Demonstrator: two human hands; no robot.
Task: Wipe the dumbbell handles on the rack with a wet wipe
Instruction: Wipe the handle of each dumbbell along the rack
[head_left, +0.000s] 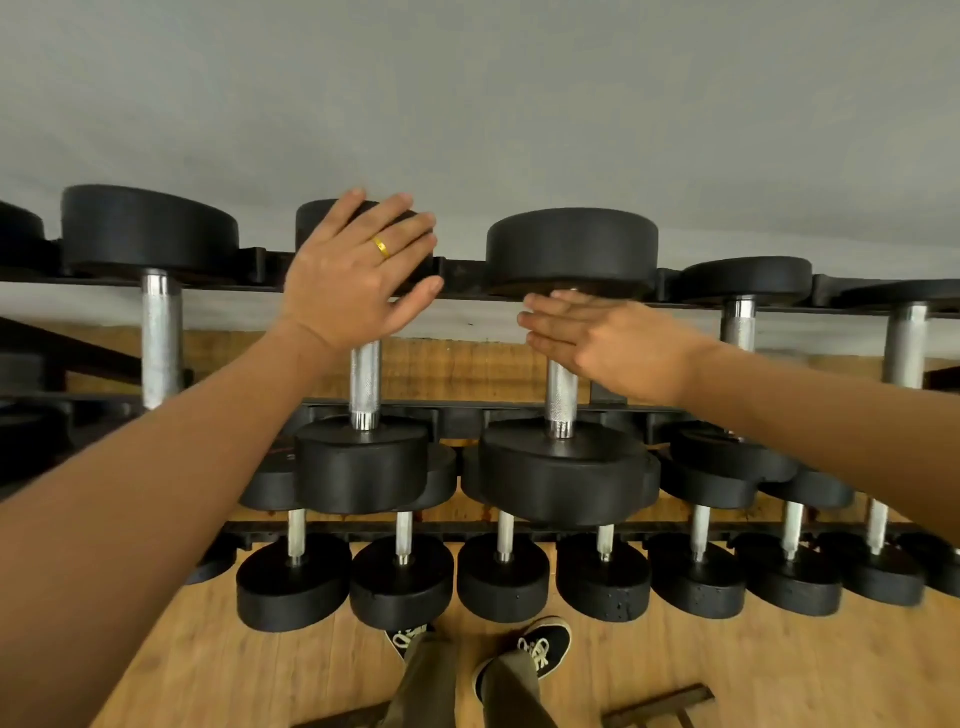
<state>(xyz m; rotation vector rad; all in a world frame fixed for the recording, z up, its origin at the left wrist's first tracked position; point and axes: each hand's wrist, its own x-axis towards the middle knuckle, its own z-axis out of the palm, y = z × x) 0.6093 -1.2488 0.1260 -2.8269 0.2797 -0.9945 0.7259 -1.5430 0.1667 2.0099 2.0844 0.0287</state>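
A black rack (467, 278) carries two tiers of black dumbbells with knurled steel handles. My left hand (358, 267), wearing a gold ring, is spread flat over the upper end of one top-tier dumbbell, above its handle (365, 382). My right hand (608, 343) is held out with straight fingers pointing left, in front of the upper part of the neighbouring handle (561, 397), just below that dumbbell's far head (571, 249). No wet wipe shows in either hand.
More dumbbells sit left (161, 332) and right (740, 325) on the top tier, and several smaller ones (501, 577) line the lower tier. Below are a wooden floor (208, 649), my two shoes (540, 647) and dark metal pieces (660, 709). A grey wall stands behind.
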